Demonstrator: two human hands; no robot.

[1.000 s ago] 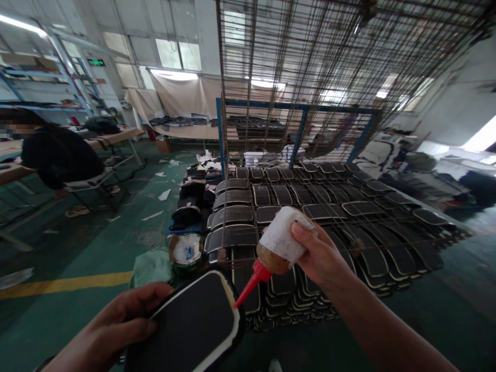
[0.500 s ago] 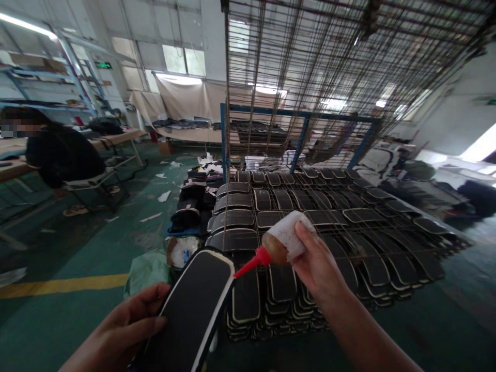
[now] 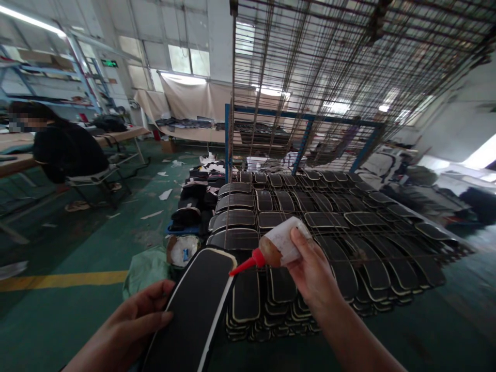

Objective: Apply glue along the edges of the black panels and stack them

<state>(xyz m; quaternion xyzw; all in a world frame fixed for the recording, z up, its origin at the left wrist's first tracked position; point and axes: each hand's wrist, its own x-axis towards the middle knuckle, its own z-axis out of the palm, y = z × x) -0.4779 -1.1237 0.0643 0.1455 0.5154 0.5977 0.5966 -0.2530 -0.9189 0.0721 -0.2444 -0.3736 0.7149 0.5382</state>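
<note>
My left hand (image 3: 141, 320) is closed on the left edge of a long black padded panel (image 3: 194, 305) with a pale rim and a rounded far end. The panel's near end runs out of view at the bottom. In my right hand (image 3: 312, 263) is a squeeze bottle (image 3: 281, 243) with a white wrap, amber contents and a red nozzle (image 3: 246, 262). The bottle is tilted down to the left. Its nozzle tip meets the panel's pale rim near the far right corner.
Stacks of similar black panels (image 3: 325, 219) lie on a wire rack, with raised wire shelves (image 3: 329, 62) above. A round tub (image 3: 185, 250) and a green sack (image 3: 145, 271) stand left of the panel. A person (image 3: 70, 144) sits at a table on the left.
The nozzle tip has shifted slightly left along the panel's corner, and the bottle lies a little lower. The camera view has turned slightly. Both hands keep their holds.
</note>
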